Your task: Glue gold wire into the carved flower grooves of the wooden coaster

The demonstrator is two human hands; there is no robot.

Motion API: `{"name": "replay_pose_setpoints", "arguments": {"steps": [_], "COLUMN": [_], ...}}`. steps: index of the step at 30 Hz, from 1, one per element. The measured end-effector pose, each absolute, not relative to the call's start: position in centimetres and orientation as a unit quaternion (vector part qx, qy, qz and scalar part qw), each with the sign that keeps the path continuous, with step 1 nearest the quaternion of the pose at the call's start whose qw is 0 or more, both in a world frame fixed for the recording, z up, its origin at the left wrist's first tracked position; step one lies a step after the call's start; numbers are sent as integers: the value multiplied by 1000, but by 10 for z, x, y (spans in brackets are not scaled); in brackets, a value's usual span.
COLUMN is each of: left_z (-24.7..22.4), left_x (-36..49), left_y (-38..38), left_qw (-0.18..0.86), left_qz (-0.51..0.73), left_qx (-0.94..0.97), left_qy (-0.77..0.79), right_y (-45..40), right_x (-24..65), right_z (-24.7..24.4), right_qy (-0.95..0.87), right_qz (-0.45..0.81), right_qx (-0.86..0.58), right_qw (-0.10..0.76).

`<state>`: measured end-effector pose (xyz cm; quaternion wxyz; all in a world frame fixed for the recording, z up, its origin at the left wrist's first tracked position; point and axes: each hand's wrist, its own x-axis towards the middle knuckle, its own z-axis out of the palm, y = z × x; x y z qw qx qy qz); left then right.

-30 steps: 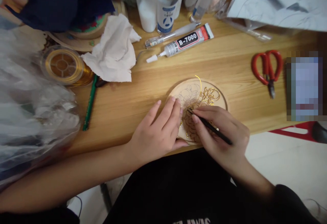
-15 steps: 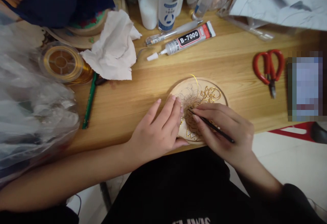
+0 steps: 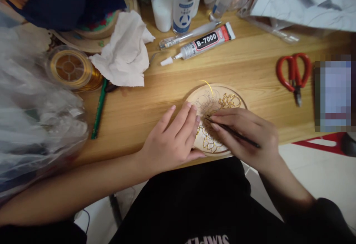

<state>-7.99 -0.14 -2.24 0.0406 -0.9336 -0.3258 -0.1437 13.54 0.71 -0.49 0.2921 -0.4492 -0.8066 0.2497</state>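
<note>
A round wooden disc (image 3: 191,96) lies at the table's near edge, with pencilled flower lines and gold wire outlines (image 3: 213,142) on it. My left hand (image 3: 174,136) rests flat over its left side, fingers stretched out and thumb along the near rim. Black tweezers (image 3: 244,138) are pinched in my right hand (image 3: 250,132), their tips low over the middle of the disc. A loose gold wire end (image 3: 207,84) curves up past the far rim. My fingers partly hide the wire at the tips.
Beyond the disc lie a B-7000 glue tube (image 3: 205,43), a pen (image 3: 191,34) and bottles (image 3: 185,6). Red-handled cutters (image 3: 294,73) and a blurred-out device (image 3: 333,94) are at right. At left are crumpled tissue (image 3: 125,51), a wire spool (image 3: 69,68), a green pencil (image 3: 98,110) and plastic bags (image 3: 36,114).
The loose wire end has swung to the left. My right hand and the tweezers have tilted slightly, uncovering more wire petals near the disc's near side. My left hand stays in place.
</note>
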Motion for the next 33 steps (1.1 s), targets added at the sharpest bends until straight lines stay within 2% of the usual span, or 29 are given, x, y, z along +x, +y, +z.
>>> {"name": "replay_pose_setpoints", "arguments": {"steps": [7,12,20,33], "left_z": [-23,-24,-27,-27], "left_x": [-81,-83,-84,-76], "left_y": [1,4,6,5], "left_qw": [48,17,-86,-90], "left_qz": [-158,-182,-241,-170], "left_qx": [-926,-920,-899,-909], "left_qy": [-340,-347,-356,-370], "right_y": [7,14,-6,-27], "right_x": [143,152,146,141], "right_z": [-17,-29,-25,-28], "right_qy": [-721,-651,-581,-626], "right_qz": [220,216,280,251], "right_qx": [-516,-547,-583,-575], "right_qw": [406,480,494,463]}}
